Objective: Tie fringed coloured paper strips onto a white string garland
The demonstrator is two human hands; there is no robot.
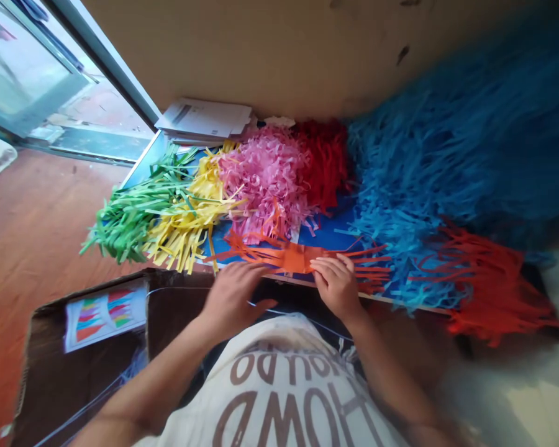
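Note:
An orange fringed strip [298, 257] lies across the front edge of the blue table, its solid band in the middle and cut strands spreading to both sides. My left hand [235, 295] is over the strands at its left, fingers stretched out and thumb apart, slightly blurred. At the right end of the band, my right hand [338, 282] has its fingers bent over the strip, with the thumb close beneath. Behind the strip sit bunches of pink fringe [265, 171], yellow fringe [195, 208], green fringe [137, 208] and red fringe [325, 162].
To the right is a large heap of blue fringe [400, 205], with orange-red fringe [498, 292] at its front. A stack of papers [205, 118] rests against the wall. Below left stands an open cardboard box [46, 385] bearing a printed picture label [106, 315]. A white string [179, 288] crosses it.

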